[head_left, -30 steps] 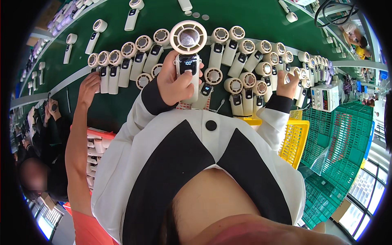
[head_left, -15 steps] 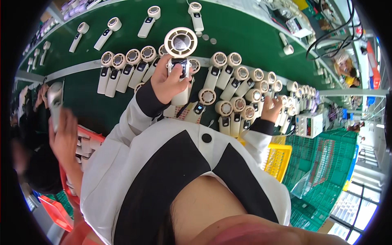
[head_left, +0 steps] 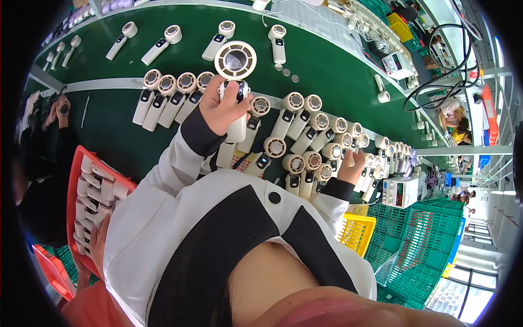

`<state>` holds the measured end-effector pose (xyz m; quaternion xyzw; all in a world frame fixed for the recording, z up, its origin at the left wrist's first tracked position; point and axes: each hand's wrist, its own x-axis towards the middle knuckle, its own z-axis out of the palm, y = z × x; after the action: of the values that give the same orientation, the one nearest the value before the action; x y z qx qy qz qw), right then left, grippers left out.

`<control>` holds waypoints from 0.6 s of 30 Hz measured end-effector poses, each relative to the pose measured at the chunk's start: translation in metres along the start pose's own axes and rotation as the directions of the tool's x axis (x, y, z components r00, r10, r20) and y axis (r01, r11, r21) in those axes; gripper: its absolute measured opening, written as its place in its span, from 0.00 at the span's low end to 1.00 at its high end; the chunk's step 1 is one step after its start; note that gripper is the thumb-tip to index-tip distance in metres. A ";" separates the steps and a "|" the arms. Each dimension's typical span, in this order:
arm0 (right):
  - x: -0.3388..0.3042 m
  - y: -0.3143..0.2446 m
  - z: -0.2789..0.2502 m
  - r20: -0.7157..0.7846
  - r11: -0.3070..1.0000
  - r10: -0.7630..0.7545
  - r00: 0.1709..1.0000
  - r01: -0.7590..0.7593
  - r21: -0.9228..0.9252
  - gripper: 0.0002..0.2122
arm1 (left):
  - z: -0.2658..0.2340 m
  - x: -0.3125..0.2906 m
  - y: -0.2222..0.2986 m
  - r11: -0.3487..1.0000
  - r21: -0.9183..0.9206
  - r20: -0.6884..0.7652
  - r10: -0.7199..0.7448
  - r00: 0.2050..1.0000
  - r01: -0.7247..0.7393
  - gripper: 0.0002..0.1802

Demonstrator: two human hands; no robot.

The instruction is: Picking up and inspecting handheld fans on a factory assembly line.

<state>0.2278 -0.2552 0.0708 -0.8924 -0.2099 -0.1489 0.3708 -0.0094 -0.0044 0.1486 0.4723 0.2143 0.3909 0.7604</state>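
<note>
My left hand (head_left: 222, 111) is closed around the handle of a cream handheld fan (head_left: 236, 128), its thumb on the dark front panel below the round grille. The fan stands up above the work table with its head away from me. My right hand (head_left: 351, 167) rests among cream fans at the right, fingers apart; nothing shows in its grip. Beside it lies a cluster of fans (head_left: 312, 161). In front of my chest lies a fan with a lit display (head_left: 263, 161), next to a patterned sheet (head_left: 239, 161).
More fans lie in a row (head_left: 175, 101) at left and spaced along the green belt (head_left: 190, 27). A red crate of fans (head_left: 73, 180) stands left, beside a co-worker's hand (head_left: 99, 240). At right are a power supply (head_left: 400, 192), a yellow basket (head_left: 358, 231) and green crates (head_left: 430, 234).
The view has shifted slightly. The co-worker's hand at left, which held a fan up, is now lower by the red crate. My left hand still holds its fan.
</note>
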 end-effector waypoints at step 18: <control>-0.049 -0.040 0.016 0.132 0.991 -0.022 0.991 0.004 0.135 0.10 | -0.008 0.007 0.001 0.994 0.080 -0.125 0.085 0.989 -0.075 0.15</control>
<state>0.1679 -0.2313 0.0637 -0.8718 -0.2497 -0.0770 0.4143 -0.0109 0.0061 0.1459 0.4828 0.2580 0.4423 0.7105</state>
